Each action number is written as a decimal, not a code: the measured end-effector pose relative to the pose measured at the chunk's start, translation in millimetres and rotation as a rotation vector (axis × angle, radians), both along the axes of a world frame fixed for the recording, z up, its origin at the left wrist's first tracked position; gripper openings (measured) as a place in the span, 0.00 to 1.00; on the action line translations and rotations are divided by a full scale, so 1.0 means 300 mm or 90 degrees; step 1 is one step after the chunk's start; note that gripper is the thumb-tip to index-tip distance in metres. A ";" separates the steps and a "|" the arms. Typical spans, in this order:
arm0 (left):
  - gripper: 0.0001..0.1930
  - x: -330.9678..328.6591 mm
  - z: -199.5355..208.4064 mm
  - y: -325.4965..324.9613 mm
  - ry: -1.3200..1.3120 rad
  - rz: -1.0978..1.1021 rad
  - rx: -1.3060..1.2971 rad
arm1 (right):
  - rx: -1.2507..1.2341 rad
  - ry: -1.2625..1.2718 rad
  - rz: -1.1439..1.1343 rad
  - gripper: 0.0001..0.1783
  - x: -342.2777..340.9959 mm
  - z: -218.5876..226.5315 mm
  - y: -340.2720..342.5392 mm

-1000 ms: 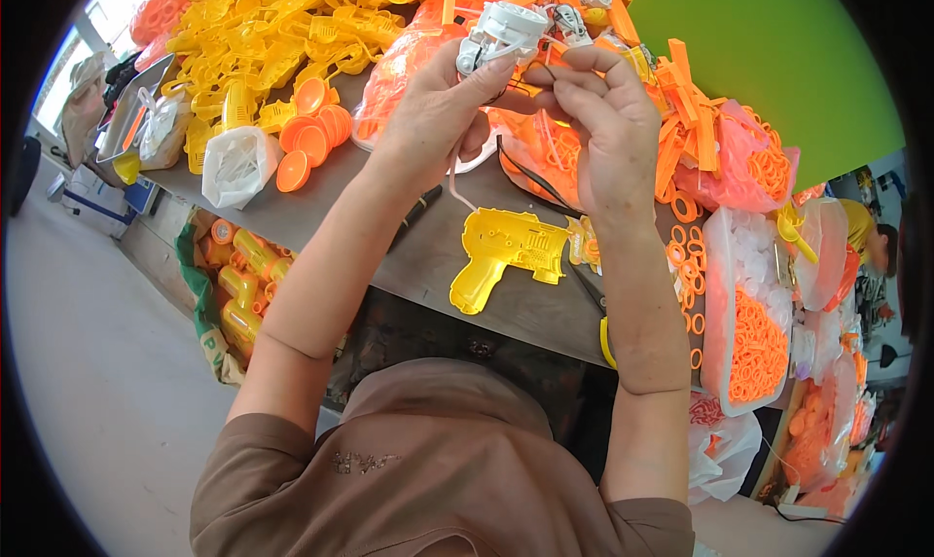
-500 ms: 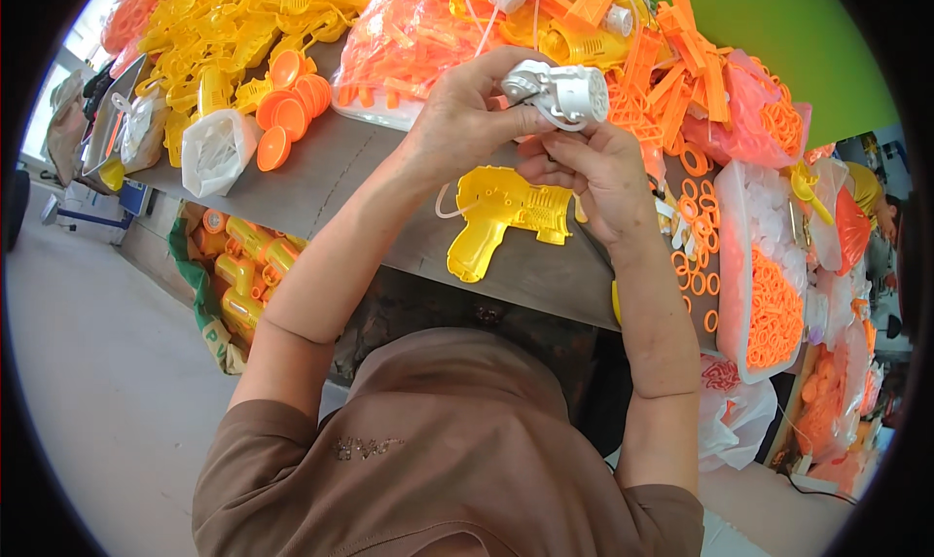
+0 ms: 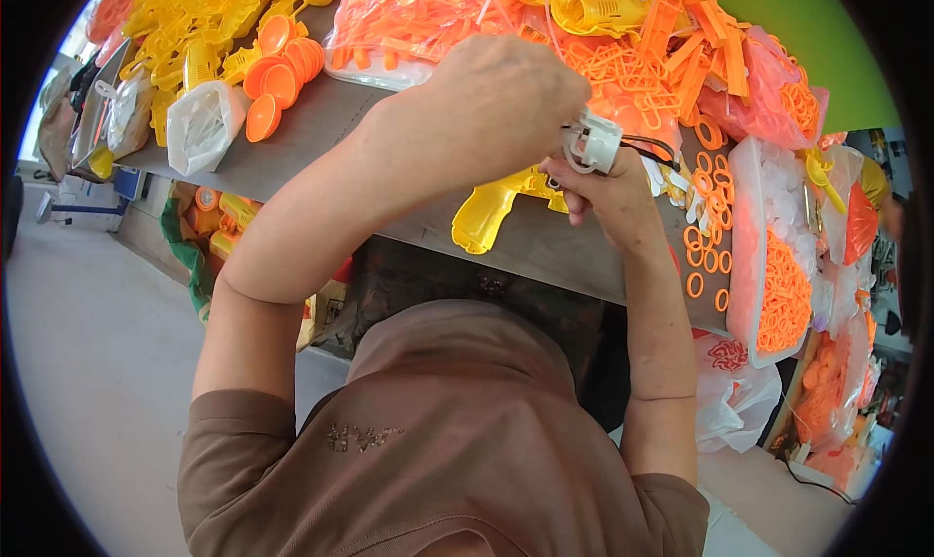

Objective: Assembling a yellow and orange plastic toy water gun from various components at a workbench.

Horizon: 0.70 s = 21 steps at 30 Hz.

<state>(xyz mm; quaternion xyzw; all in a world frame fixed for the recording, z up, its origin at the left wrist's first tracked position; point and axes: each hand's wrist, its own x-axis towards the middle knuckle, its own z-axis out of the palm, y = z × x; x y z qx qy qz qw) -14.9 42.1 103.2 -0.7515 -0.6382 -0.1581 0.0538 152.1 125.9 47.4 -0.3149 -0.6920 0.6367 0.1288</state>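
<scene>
A white plastic mechanism (image 3: 595,143) with a rounded housing is held up over the table between my hands. My right hand (image 3: 615,199) grips it from below and the right, with the thumb against its lower side. My left hand (image 3: 506,95) is closed at its left end, knuckles up; those fingertips are hidden behind the hand. A dark wire (image 3: 654,146) sticks out to the right of the mechanism. Beneath my hands a yellow toy gun half-shell (image 3: 484,216) lies on the grey table (image 3: 413,228), partly covered by my arm and fingers.
Yellow shells (image 3: 209,12) are heaped at the far left, near orange cups (image 3: 277,80) and a white bag (image 3: 204,124). Behind my hands lies a bag of orange parts (image 3: 418,17). At right are orange rings (image 3: 715,202) and a bin of small orange parts (image 3: 741,265).
My left hand has turned over, knuckles up, and moved to the right, its elbow rising. The mechanism has tilted and come lower. A dark wire now shows at its right.
</scene>
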 end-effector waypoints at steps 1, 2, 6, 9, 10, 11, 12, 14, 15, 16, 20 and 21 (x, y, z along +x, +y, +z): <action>0.11 0.011 0.009 -0.002 -0.002 -0.001 -0.001 | -0.068 0.069 -0.026 0.06 0.002 -0.006 -0.002; 0.10 0.023 0.020 -0.005 0.017 -0.003 0.006 | -0.069 0.067 -0.027 0.06 0.001 -0.011 -0.010; 0.06 0.023 -0.017 0.010 0.102 -0.002 -0.019 | -0.076 0.068 -0.086 0.05 -0.009 -0.055 -0.037; 0.08 0.020 -0.068 0.019 0.052 -0.007 -0.130 | -0.073 -0.013 -0.069 0.05 0.006 -0.082 -0.034; 0.08 0.015 -0.081 0.023 0.051 -0.006 -0.132 | -0.072 -0.046 -0.054 0.05 0.014 -0.089 -0.034; 0.11 0.007 -0.094 0.028 -0.020 -0.002 -0.173 | -0.074 -0.047 -0.053 0.05 0.023 -0.098 -0.036; 0.14 -0.004 -0.106 0.032 -0.089 0.002 -0.212 | -0.086 -0.042 -0.072 0.06 0.028 -0.104 -0.036; 0.16 -0.027 -0.189 0.019 -0.222 0.017 -0.167 | -0.099 -0.036 -0.090 0.06 0.028 -0.105 -0.040; 0.19 -0.027 -0.218 0.013 -0.357 0.028 -0.120 | -0.104 -0.010 -0.122 0.06 0.027 -0.104 -0.047; 0.19 -0.019 -0.245 0.008 -0.358 0.027 -0.121 | -0.109 0.015 -0.153 0.06 0.024 -0.104 -0.053; 0.21 0.032 -0.320 -0.029 -0.583 0.117 -0.012 | -0.059 0.021 -0.192 0.07 0.011 -0.126 -0.070; 0.20 0.047 -0.318 -0.034 -0.636 0.157 -0.019 | -0.004 0.005 -0.216 0.07 0.009 -0.134 -0.074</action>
